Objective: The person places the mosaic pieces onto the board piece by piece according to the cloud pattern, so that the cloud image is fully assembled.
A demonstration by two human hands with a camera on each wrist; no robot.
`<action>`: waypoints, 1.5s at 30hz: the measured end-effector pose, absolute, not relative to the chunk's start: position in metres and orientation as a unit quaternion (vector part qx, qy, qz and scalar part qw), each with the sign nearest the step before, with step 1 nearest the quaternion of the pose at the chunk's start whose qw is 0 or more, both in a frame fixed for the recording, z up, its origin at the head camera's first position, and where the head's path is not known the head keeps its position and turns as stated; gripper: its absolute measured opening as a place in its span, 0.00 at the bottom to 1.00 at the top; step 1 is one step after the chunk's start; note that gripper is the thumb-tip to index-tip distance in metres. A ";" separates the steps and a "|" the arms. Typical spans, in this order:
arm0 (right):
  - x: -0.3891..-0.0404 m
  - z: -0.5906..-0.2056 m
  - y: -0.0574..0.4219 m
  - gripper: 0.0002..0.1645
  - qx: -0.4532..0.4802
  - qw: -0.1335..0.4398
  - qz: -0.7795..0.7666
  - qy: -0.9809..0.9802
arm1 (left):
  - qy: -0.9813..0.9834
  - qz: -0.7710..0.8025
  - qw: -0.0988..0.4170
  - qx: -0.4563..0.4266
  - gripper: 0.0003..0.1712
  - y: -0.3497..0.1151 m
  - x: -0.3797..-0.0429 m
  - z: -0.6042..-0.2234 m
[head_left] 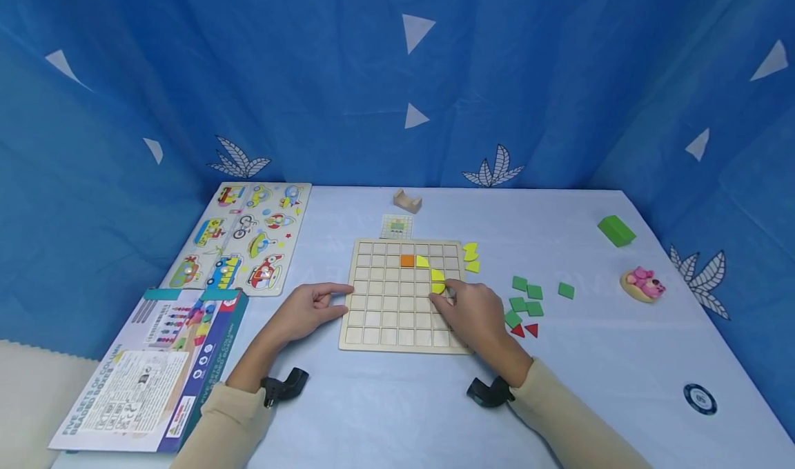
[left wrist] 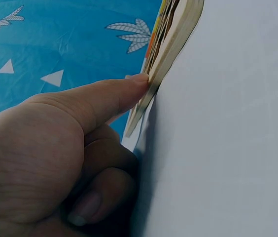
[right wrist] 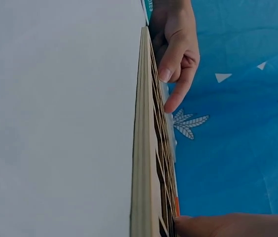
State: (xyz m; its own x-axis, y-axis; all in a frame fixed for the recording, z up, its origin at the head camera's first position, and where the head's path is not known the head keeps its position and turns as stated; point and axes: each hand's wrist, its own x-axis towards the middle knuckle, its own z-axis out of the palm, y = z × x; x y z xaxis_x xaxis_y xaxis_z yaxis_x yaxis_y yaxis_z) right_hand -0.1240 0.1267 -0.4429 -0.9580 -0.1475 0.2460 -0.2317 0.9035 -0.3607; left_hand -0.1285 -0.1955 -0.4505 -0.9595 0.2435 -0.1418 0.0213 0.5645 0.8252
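A wooden grid board (head_left: 388, 317) lies on the table. On its cells are an orange square (head_left: 406, 261) and yellow quarter-round pieces (head_left: 421, 261). My right hand (head_left: 475, 321) is over the board's right side, thumb and forefinger at a lower yellow piece (head_left: 437, 287), which they seem to pinch; its far edge is hidden. In the right wrist view only a thumb (right wrist: 213, 225) of that hand shows, by the grid. At the board's left edge rests my left hand (head_left: 307, 310), thumb and forefinger extended and apart. The left wrist view shows its thumb (left wrist: 114, 96) against the wooden edge.
More yellow pieces (head_left: 470, 256), green squares (head_left: 518, 305) and red triangles (head_left: 531, 330) lie right of the board. Behind it are a pattern card (head_left: 396, 227) and wooden block (head_left: 407, 201). A vehicle puzzle (head_left: 236, 241) and box (head_left: 143, 372) are left; a green block (head_left: 617, 231) right.
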 end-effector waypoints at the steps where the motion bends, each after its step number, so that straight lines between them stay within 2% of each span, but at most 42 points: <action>1: -0.124 -0.443 0.127 0.27 0.098 0.108 0.197 -0.969 | 0.876 0.461 0.121 0.076 0.21 -0.196 -0.128 -0.450; 29: -0.126 -0.444 0.127 0.27 0.089 0.110 0.230 -0.963 | 0.873 0.465 0.121 0.077 0.21 -0.196 -0.128 -0.451; 40: -0.125 -0.443 0.127 0.28 0.073 0.100 0.243 -0.962 | 0.873 0.467 0.120 0.077 0.20 -0.195 -0.128 -0.449; 45: -0.128 -0.442 0.132 0.25 0.071 0.086 0.255 -0.961 | 0.873 0.467 0.120 0.078 0.20 -0.196 -0.128 -0.449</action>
State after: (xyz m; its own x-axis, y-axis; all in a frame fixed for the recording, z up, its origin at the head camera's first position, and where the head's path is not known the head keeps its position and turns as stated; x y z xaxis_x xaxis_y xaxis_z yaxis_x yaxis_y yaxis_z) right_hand -0.1282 0.1323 -0.4419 -0.9751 -0.0929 0.2015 -0.1805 0.8603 -0.4767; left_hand -0.1281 -0.1957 -0.4487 -0.9590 0.2483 -0.1369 0.0238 0.5514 0.8339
